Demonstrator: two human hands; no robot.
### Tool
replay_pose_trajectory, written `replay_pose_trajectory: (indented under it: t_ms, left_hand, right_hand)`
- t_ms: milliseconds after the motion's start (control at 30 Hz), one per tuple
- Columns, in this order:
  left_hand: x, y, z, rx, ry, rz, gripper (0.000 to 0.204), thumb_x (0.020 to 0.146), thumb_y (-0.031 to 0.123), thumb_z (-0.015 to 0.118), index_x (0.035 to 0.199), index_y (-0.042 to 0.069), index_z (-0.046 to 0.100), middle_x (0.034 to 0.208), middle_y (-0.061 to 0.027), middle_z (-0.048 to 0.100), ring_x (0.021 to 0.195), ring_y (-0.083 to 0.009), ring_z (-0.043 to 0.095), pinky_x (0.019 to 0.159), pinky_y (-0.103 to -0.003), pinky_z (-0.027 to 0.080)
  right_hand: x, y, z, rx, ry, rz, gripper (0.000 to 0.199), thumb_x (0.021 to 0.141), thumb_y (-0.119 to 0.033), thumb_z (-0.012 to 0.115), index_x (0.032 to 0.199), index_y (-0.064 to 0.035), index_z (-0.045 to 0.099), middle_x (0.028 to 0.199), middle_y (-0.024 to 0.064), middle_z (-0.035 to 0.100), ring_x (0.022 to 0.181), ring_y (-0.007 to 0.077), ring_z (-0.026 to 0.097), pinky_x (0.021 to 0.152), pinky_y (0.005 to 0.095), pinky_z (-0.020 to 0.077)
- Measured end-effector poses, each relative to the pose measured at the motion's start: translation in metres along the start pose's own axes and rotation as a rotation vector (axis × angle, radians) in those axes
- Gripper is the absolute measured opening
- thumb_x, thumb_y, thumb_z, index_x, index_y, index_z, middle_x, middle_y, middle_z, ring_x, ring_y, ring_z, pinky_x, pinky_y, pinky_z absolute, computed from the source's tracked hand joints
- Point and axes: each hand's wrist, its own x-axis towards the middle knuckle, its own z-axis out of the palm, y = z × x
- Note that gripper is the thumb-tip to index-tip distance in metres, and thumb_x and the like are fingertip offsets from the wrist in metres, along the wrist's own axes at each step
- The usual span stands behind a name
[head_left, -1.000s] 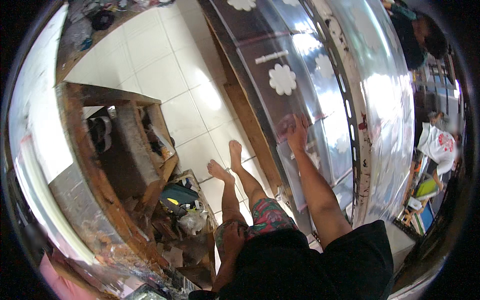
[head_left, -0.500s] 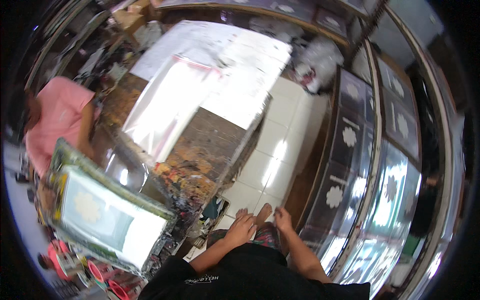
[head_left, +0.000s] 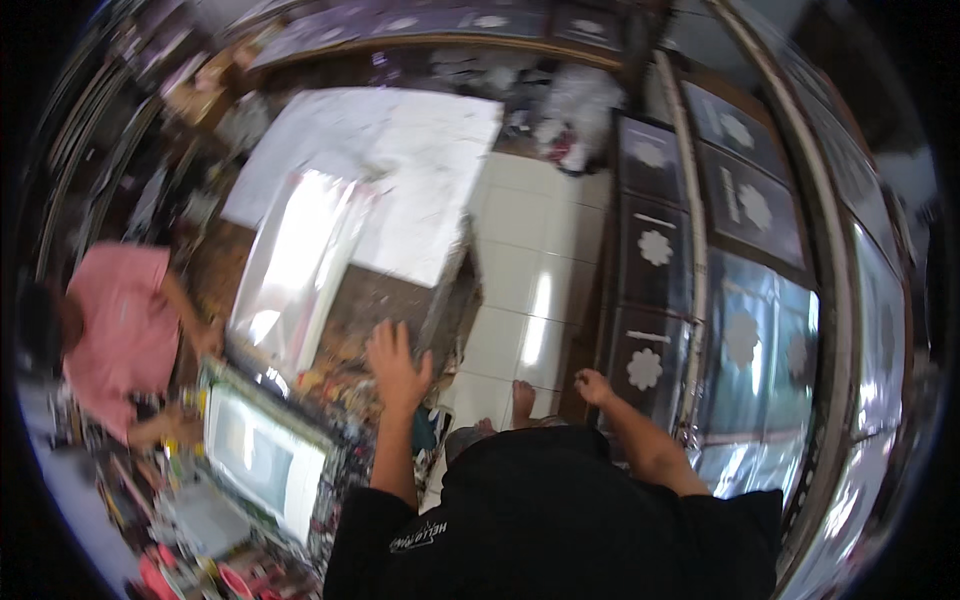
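White floor tiles (head_left: pixel 525 270) run between a cluttered workbench (head_left: pixel 380 310) and a wall of dark framed panels (head_left: pixel 650 280) with pale flower shapes. Nearest, the left hand (head_left: pixel 396 362) rests with fingers spread and released on the workbench's near edge, gripping nothing. The right hand (head_left: pixel 592 385) hangs loosely curled just beside the lowest panel; half a second ago both hands sat lower and closer together. Farther along the workbench lie a shiny plastic-wrapped sheet (head_left: pixel 295 265) and white paper (head_left: pixel 400 165). A person in pink (head_left: pixel 120 325) stands at its left edge.
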Motion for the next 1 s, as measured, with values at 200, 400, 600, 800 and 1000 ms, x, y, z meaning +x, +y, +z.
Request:
replay_pose_trajectory:
  t_ms: [200, 400, 600, 800, 1000]
  left_hand:
    - [0.013, 0.008, 0.002, 0.029, 0.027, -0.019, 0.062, 0.083, 0.025, 0.071, 0.137, 0.000, 0.051, 0.148, -0.0243, 0.042, 0.141, -0.0424, 0.035, 0.117, -0.057, 0.024]
    - [0.006, 0.006, 0.002, 0.005, 0.087, -0.075, 0.059, 0.081, 0.023, 0.073, 0.134, 0.005, 0.055, 0.147, -0.0205, 0.046, 0.138, -0.0394, 0.040, 0.117, -0.055, 0.028]
    - [0.003, 0.009, -0.005, 0.011, 0.064, -0.106, 0.053, 0.087, 0.027, 0.069, 0.134, 0.007, 0.056, 0.146, -0.0186, 0.046, 0.140, -0.0365, 0.038, 0.118, -0.052, 0.027]
    - [0.002, 0.011, -0.007, 0.026, 0.010, -0.132, 0.053, 0.089, 0.028, 0.066, 0.137, 0.008, 0.053, 0.149, -0.0178, 0.043, 0.143, -0.0345, 0.034, 0.120, -0.050, 0.025]
    - [0.001, 0.011, -0.005, 0.043, 0.036, -0.138, 0.056, 0.086, 0.027, 0.068, 0.136, 0.007, 0.054, 0.149, -0.0177, 0.043, 0.142, -0.0346, 0.036, 0.120, -0.051, 0.025]
  right_hand:
    - [0.055, 0.060, -0.039, 0.240, 0.153, 0.119, 0.033, 0.089, -0.023, 0.064, 0.117, -0.0048, 0.067, 0.111, 0.0191, 0.070, 0.104, 0.0349, 0.067, 0.091, 0.0409, 0.0524]
    - [0.060, 0.041, -0.018, 0.350, -0.109, 0.139, 0.030, 0.097, -0.016, 0.060, 0.121, 0.0015, 0.061, 0.104, 0.0144, 0.069, 0.090, 0.0217, 0.067, 0.075, 0.0363, 0.0557]
    - [0.072, 0.002, 0.002, -0.107, -0.307, -0.179, 0.037, 0.095, -0.015, 0.061, 0.128, 0.0013, 0.059, 0.115, 0.0165, 0.069, 0.097, 0.0266, 0.069, 0.083, 0.0387, 0.0550]
    - [0.128, 0.019, -0.032, 0.122, -0.291, -0.182, 0.037, 0.094, -0.011, 0.063, 0.128, 0.0016, 0.058, 0.108, 0.0185, 0.069, 0.091, 0.0264, 0.070, 0.078, 0.0361, 0.0573]
    - [0.128, 0.017, -0.082, 0.262, -0.212, 0.022, 0.036, 0.089, -0.008, 0.063, 0.122, 0.0067, 0.061, 0.096, 0.0186, 0.070, 0.078, 0.0237, 0.071, 0.067, 0.0343, 0.0565]
